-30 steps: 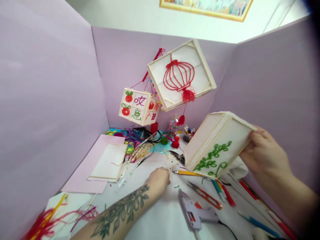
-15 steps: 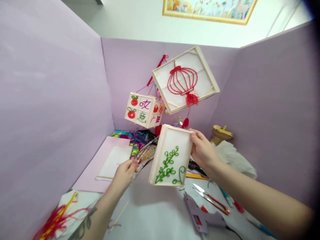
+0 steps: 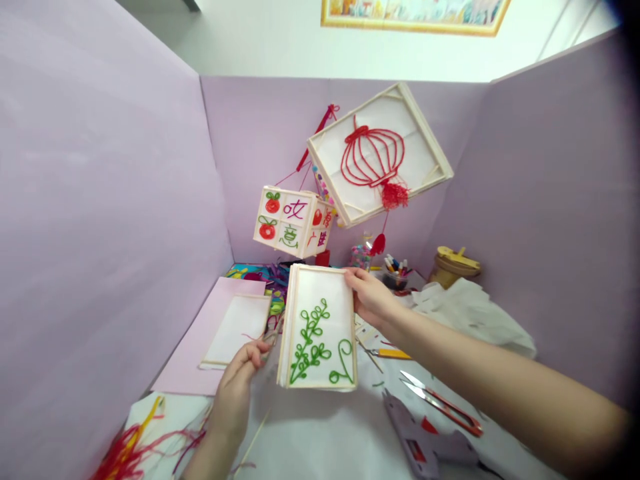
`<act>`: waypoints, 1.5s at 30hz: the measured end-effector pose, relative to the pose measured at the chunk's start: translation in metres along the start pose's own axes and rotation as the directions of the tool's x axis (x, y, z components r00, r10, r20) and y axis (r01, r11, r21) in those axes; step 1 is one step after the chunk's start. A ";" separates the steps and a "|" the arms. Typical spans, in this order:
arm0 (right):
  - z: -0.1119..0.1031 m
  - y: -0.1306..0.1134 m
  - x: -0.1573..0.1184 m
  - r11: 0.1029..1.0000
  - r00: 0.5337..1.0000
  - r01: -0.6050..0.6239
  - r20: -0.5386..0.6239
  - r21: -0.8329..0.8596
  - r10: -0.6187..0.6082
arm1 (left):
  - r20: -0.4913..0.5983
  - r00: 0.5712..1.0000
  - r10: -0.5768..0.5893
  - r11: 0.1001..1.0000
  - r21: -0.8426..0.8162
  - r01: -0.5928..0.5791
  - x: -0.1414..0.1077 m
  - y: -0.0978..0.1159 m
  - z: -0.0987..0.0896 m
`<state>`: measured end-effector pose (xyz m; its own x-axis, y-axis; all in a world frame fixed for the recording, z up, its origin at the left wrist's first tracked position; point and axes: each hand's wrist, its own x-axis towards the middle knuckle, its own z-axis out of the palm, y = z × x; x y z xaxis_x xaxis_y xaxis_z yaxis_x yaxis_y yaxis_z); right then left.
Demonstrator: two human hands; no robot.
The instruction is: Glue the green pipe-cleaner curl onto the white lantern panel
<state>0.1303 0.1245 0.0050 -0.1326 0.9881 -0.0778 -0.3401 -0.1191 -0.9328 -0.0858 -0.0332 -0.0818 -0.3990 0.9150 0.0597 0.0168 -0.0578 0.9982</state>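
Observation:
My right hand (image 3: 370, 293) grips the upper right edge of a small wooden-framed lantern box (image 3: 325, 283), which I hold up over the table. Its white face carries a green leafy sprig and a curl, made of cord or wire. Left of the box, my left hand (image 3: 243, 373) is closed with thumb and fingers together; whatever is in them, if anything, I cannot make out. Its fingertips are apart from the box. A white framed panel (image 3: 233, 330) lies on a pink sheet (image 3: 183, 363) beyond that hand.
A purple glue gun (image 3: 417, 437) and red-handled snips (image 3: 445, 403) lie front right. Behind hang a fruit-decorated lantern (image 3: 285, 220) and a framed panel with a red lantern (image 3: 417, 133). White cloth (image 3: 465, 313) is at right, red threads (image 3: 127, 453) at front left. Lilac boards (image 3: 100, 200) surround the table.
The box has moved left and down with my right hand, nearer my left hand. My left hand has dropped slightly and its fingers remain closed. The camera view has shifted a little.

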 end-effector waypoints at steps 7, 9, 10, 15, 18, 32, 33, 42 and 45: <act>0.003 -0.008 -0.011 0.996 0.994 0.092 0.053 -0.008 -0.091 | 0.030 0.999 -0.035 0.988 0.150 0.030 -0.009 0.008 0.012; 0.004 -0.007 -0.016 0.993 0.989 0.122 0.079 -0.001 -0.121 | 0.060 0.998 -0.031 0.983 0.183 0.020 -0.009 0.007 0.015; 0.004 -0.006 -0.020 0.990 0.986 0.140 0.094 0.005 -0.140 | 0.070 0.997 -0.025 0.983 0.185 0.011 -0.009 0.006 0.015; -0.010 0.009 -0.048 0.960 0.949 0.270 0.192 -0.079 -0.251 | 0.060 0.998 -0.021 0.973 0.231 0.006 -0.005 -0.002 0.013; -0.028 0.018 -0.066 0.945 0.935 0.282 0.268 -0.164 -0.233 | 0.090 0.995 -0.034 0.966 0.259 0.010 -0.004 -0.003 0.013; -0.048 -0.013 -0.043 0.801 0.909 0.400 0.308 -0.446 -0.282 | 0.272 0.950 0.152 0.838 0.475 -0.270 -0.009 -0.024 0.015; -0.054 -0.020 -0.040 0.816 0.918 0.386 0.264 -0.430 -0.295 | 0.304 0.937 0.171 0.787 0.529 -0.316 -0.011 -0.022 0.014; -0.109 -0.072 -0.054 0.940 0.936 0.232 -0.206 -0.249 -0.285 | 0.492 0.867 -0.086 0.383 0.819 -0.427 -0.006 -0.006 0.036; -0.105 -0.061 -0.063 0.956 0.950 0.197 -0.197 -0.215 -0.241 | 0.378 0.919 -0.111 0.315 0.890 -0.328 -0.001 0.000 0.039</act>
<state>0.2566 0.0800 0.0301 0.1394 0.9869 0.0810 -0.1510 0.1020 -0.9833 -0.0495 -0.0186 -0.0819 -0.0222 0.9984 -0.0527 0.9526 0.0371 0.3021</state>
